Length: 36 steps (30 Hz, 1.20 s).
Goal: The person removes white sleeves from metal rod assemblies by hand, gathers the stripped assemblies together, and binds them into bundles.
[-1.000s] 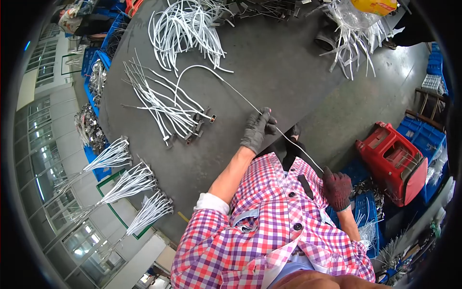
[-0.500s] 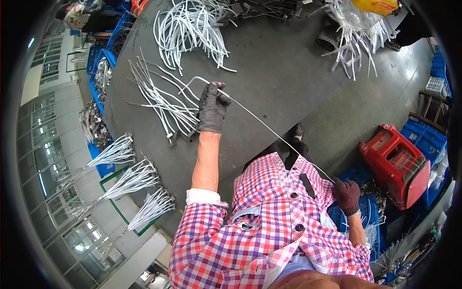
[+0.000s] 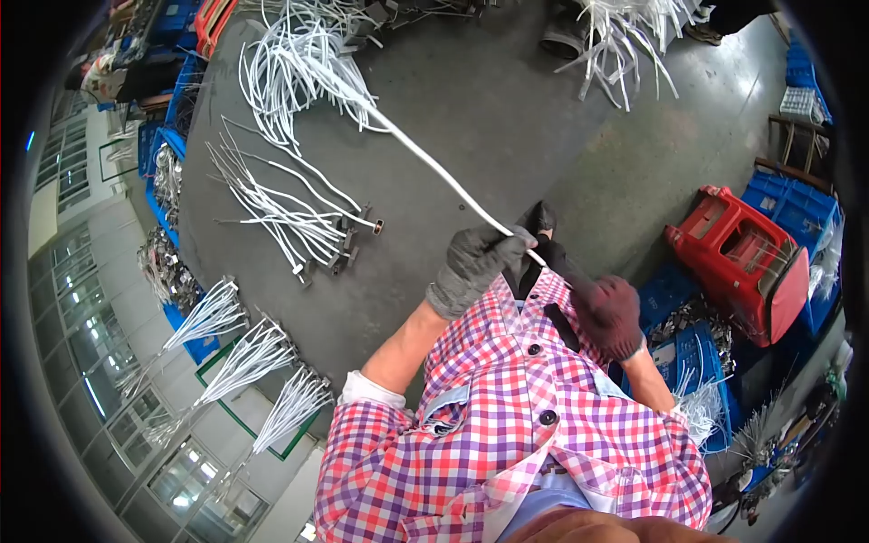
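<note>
My left hand, in a grey glove, is closed around a white sleeve close to its near end. The sleeve stretches up and left to a heap of white sleeves on the grey tabletop. Just right of it, my right hand, in a dark red glove, is closed in front of my checked shirt. What its fingers hold is hidden and slightly smeared. Left of my hands lies a loose bunch of white-sleeved wires with small metal end pieces.
Tied bundles of white wires lie along the table's left edge, beside blue crates. At the right stand a red plastic stool and blue crates. More clear tubing hangs at the top right.
My left hand has moved down and right and now grips a white sleeve from the heap. My right hand has risen leftward towards it. A wire with an end piece now lies beside the bunch.
</note>
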{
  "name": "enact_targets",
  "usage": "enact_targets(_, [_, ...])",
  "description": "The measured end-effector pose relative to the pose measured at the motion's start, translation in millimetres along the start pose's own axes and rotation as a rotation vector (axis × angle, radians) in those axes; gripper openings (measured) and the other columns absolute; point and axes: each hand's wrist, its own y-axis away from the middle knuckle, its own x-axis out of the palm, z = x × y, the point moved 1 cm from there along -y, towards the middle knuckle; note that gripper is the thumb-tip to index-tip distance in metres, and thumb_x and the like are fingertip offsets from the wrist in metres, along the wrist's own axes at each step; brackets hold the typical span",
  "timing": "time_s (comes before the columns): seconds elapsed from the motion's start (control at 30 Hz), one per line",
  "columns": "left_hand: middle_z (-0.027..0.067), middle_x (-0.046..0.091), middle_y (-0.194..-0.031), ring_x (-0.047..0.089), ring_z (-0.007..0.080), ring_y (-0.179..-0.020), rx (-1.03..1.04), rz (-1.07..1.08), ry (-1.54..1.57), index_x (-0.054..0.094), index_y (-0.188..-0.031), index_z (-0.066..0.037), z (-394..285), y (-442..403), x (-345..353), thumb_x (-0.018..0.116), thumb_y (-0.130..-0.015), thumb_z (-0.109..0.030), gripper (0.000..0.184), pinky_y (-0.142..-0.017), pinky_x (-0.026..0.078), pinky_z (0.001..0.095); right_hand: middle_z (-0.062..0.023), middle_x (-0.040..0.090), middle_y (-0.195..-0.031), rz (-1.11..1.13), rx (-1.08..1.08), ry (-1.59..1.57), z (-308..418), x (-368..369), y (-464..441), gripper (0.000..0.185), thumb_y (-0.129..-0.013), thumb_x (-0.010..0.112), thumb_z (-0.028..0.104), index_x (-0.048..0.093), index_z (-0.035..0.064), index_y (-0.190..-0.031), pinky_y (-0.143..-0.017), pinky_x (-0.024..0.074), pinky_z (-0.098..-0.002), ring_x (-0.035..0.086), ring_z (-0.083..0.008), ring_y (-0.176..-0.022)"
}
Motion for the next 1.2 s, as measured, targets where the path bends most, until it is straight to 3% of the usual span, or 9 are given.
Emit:
enact_targets(0.13, [-0.0004, 0.055, -0.071, 0.051, 0.0068, -0.061, -0.013, -0.369, 0.197, 0.062, -0.103, -0.003, -21, 10, -26, 0.061, -0.09, -0.017, 0.019, -0.054, 0.043, 0.024, -0.0136, 0.059, -0.074, 0.032, -0.044, -0.219, -7, 0, -30, 0.029, -0.083, 0.059, 0.021, 0.06, 0.0079, -0.109, -0.059, 0.0447, -0.0426, 0.058, -0.0339, -0.07])
enact_targets(0.47, [0.0006, 0.059, -0.073, 0.054, 0.0096, -0.065, 0.022, -0.435, -0.097, 0.064, -0.096, -0.004, 0, 13, -83, 0.054, -0.092, -0.026, 0.025, -0.059, 0.043, 0.0252, -0.0167, 0.062, -0.097, 0.145, -0.12, -0.411, 71, 27, -187, 0.053, -0.084, 0.063, 0.03, 0.047, 0.0098, -0.13, -0.069, 0.0495, -0.0405, 0.062, -0.0337, -0.083])
enact_targets(0.53, [0.0013, 0.057, -0.071, 0.053, 0.0103, -0.062, -0.087, -0.558, -0.113, 0.063, -0.095, -0.003, -4, 19, -132, 0.052, -0.092, -0.028, 0.028, -0.059, 0.043, 0.0263, -0.0176, 0.057, -0.11, -0.354, -0.33, -0.115, 53, 21, -225, 0.054, -0.082, 0.063, 0.03, 0.047, 0.0134, -0.13, -0.073, 0.0494, -0.0427, 0.06, -0.0342, -0.092])
enact_targets(0.63, [0.0056, 0.061, -0.075, 0.058, 0.0152, -0.067, 0.003, -0.925, -0.544, 0.06, -0.105, -0.003, 17, 42, -212, 0.058, -0.089, -0.034, 0.035, -0.06, 0.047, 0.029, -0.0194, 0.054, -0.117, -0.526, -0.098, 0.104, 0, 4, -305, 0.054, -0.08, 0.063, 0.031, 0.047, 0.0152, -0.129, -0.074, 0.0498, -0.0445, 0.057, -0.0352, -0.097])
enact_targets(0.67, [0.0078, 0.063, -0.082, 0.06, 0.0184, -0.073, -0.235, -1.075, -0.664, 0.055, -0.116, -0.004, 8, 48, -219, 0.059, -0.088, -0.03, 0.039, -0.065, 0.048, 0.0328, -0.0202, 0.055, -0.115, -0.57, -0.03, 0.186, -3, -8, -320, 0.053, -0.08, 0.063, 0.03, 0.047, 0.015, -0.128, -0.072, 0.0504, -0.0441, 0.058, -0.0353, -0.096])
enact_targets(0.73, [0.0092, 0.064, -0.088, 0.059, 0.0167, -0.075, -0.06, -1.082, -0.248, 0.05, -0.123, -0.007, -5, 30, -212, 0.06, -0.088, -0.029, 0.042, -0.065, 0.048, 0.0331, -0.0211, 0.056, -0.108, -0.478, 0.016, 0.343, -13, -5, -345, 0.049, -0.079, 0.062, 0.029, 0.05, 0.013, -0.124, -0.067, 0.0507, -0.0449, 0.06, -0.0354, -0.09])
enact_targets(0.87, [0.016, 0.061, -0.098, 0.061, 0.0299, -0.078, 0.467, -0.864, -1.211, 0.055, -0.116, -0.012, 42, -65, -207, 0.062, -0.085, -0.026, 0.035, -0.067, 0.048, 0.0421, -0.0186, 0.059, -0.09, -0.272, 0.045, 0.536, -17, 2, -336, 0.032, -0.08, 0.059, 0.028, 0.057, 0.0073, -0.104, -0.054, 0.0503, -0.0468, 0.064, -0.0336, -0.077])
enact_targets(1.0, [0.0175, 0.06, -0.097, 0.059, 0.0356, -0.082, 0.171, -0.887, -1.273, 0.058, -0.106, -0.012, 45, -113, -181, 0.064, -0.082, -0.026, 0.029, -0.069, 0.048, 0.0456, -0.0187, 0.061, -0.081, -0.211, 0.256, 0.714, -23, 4, -339, 0.019, -0.08, 0.055, 0.023, 0.057, 0.0074, -0.092, -0.049, 0.0488, -0.0488, 0.065, -0.0347, -0.073])
enact_targets(1.2, [0.0133, 0.061, -0.085, 0.06, 0.0306, -0.074, 0.233, -0.754, -0.986, 0.055, -0.1, -0.01, 70, -111, -212, 0.064, -0.081, -0.021, 0.024, -0.064, 0.048, 0.0426, -0.0173, 0.061, -0.083, -0.237, -0.079, 0.774, -53, 14, -353, 0.015, -0.069, 0.058, 0.018, 0.062, 0.0052, -0.077, -0.043, 0.0438, -0.044, 0.061, -0.0303, -0.06])
